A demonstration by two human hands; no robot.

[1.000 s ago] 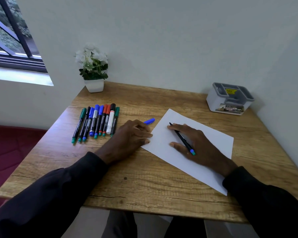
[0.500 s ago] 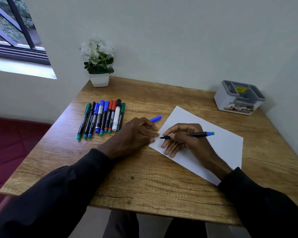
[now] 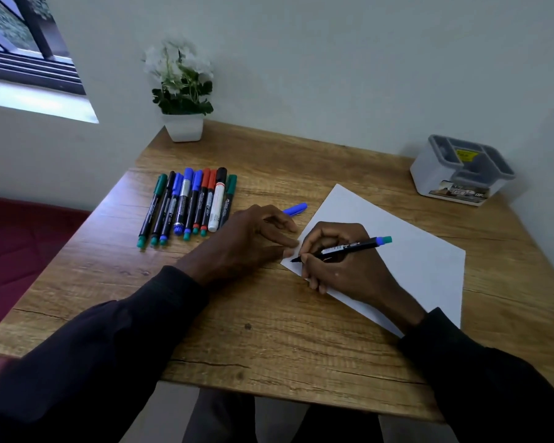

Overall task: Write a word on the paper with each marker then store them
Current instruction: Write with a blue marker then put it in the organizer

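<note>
The white desk organizer (image 3: 426, 177) stood at the far right of the wooden table (image 3: 269, 330), against the wall. Its grey top was split into several compartments, and a yellow sticker showed inside one of them. How deep the compartments went could not be told from this angle.

The right hand (image 3: 343, 266) was clenched around a black marker (image 3: 352, 248), its fingers curled about the barrel close to the writing end. The tip met the paper (image 3: 413, 247) near the sheet's left corner, and the marker's blue-and-teal tail pointed to the right, low over the sheet. The heel of that hand rested on the paper, with the dark sleeve coming in from the near right.

The left hand (image 3: 250, 238) lay relaxed and flat on the table, palm down, holding nothing. Its straight fingertips touched the left edge of the paper just beside the marker's tip.

A blue cap (image 3: 296, 208) lay on the table just beyond the left hand, partly hidden by its fingers. To the far left, a row of markers (image 3: 189, 203) lay side by side, near a potted plant (image 3: 181, 91).
</note>
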